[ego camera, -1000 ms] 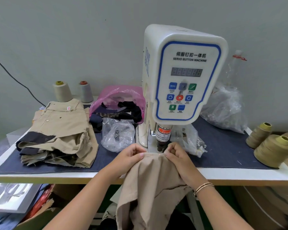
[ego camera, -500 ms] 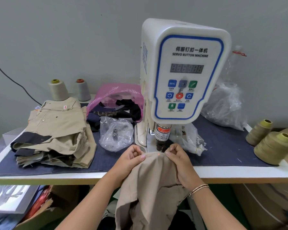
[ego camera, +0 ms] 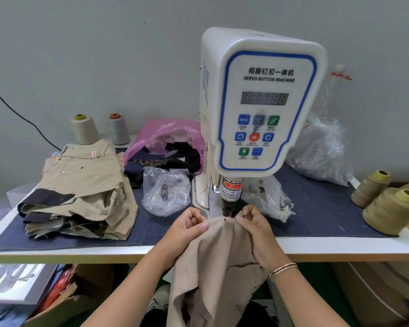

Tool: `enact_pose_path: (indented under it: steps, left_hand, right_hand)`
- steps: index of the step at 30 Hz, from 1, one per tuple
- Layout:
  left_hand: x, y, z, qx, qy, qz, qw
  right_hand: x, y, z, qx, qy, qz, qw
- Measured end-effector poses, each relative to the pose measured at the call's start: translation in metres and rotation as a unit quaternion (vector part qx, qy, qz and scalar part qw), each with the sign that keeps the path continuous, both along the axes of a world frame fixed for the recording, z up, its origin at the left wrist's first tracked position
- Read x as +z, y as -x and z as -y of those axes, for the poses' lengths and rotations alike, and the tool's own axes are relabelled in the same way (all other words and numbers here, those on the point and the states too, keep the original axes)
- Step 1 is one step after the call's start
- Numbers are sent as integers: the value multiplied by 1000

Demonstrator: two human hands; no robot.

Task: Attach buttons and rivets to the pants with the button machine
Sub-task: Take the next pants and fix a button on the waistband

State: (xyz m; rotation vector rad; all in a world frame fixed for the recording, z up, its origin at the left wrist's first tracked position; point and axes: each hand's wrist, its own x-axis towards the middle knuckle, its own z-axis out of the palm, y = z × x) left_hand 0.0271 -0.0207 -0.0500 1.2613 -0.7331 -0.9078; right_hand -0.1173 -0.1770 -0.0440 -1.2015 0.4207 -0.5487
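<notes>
One button machine [ego camera: 260,102] stands on the table [ego camera: 340,247], its panel reading SERVO BUTTON MACHINE. Four thread cones show: two at ten o'clock from the machine's foot, a cream cone [ego camera: 84,129] and a grey cone [ego camera: 119,129], and two olive cones [ego camera: 387,208] at three o'clock near the table's right end. Three clear bags hold small parts: a clear bag [ego camera: 167,191] just left of the machine's base, one just right of it and a larger one at two o'clock. A pink bag [ego camera: 165,135] of dark scraps sits at eleven o'clock. One stack of folded khaki pants [ego camera: 85,185] lies at nine o'clock.

Both forearms reach in from six o'clock. The left hand [ego camera: 187,228] and the right hand [ego camera: 255,232] sit knuckles up, fingers curled, on either side of the machine's dark punch head. Each pinches the top edge of the khaki pants [ego camera: 220,267] between thumb and forefinger, stretching that edge flat under the punch; the rest of the cloth hangs over the table's front edge. A small red dot [ego camera: 224,219] shows on the edge between the two hands. Thin bracelets [ego camera: 282,270] circle the right wrist.
</notes>
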Motion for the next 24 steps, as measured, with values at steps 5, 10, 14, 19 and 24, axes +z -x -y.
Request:
enact_pose_path:
  steps: [5,10,14,19,24]
  left_hand:
    - [4,2,0,-27,8,-73,997]
    - [11,-5,-22,-139,-102,119,978]
    - [26,1,-28,-208,-176,245,931]
    - [43,2,-32,-206,-165,238,934]
    - [31,29,-29,-256,-168,233,923]
  right_hand:
    - [3,4,-3,4,2,12,1000]
    - [8,21,-7,-1,-14,51,999]
    - [8,32,-14,-3,-43,77,996]
    - [21,37,-16,-14,-66,88,994]
    - [37,31,-18,6,-39,115,993]
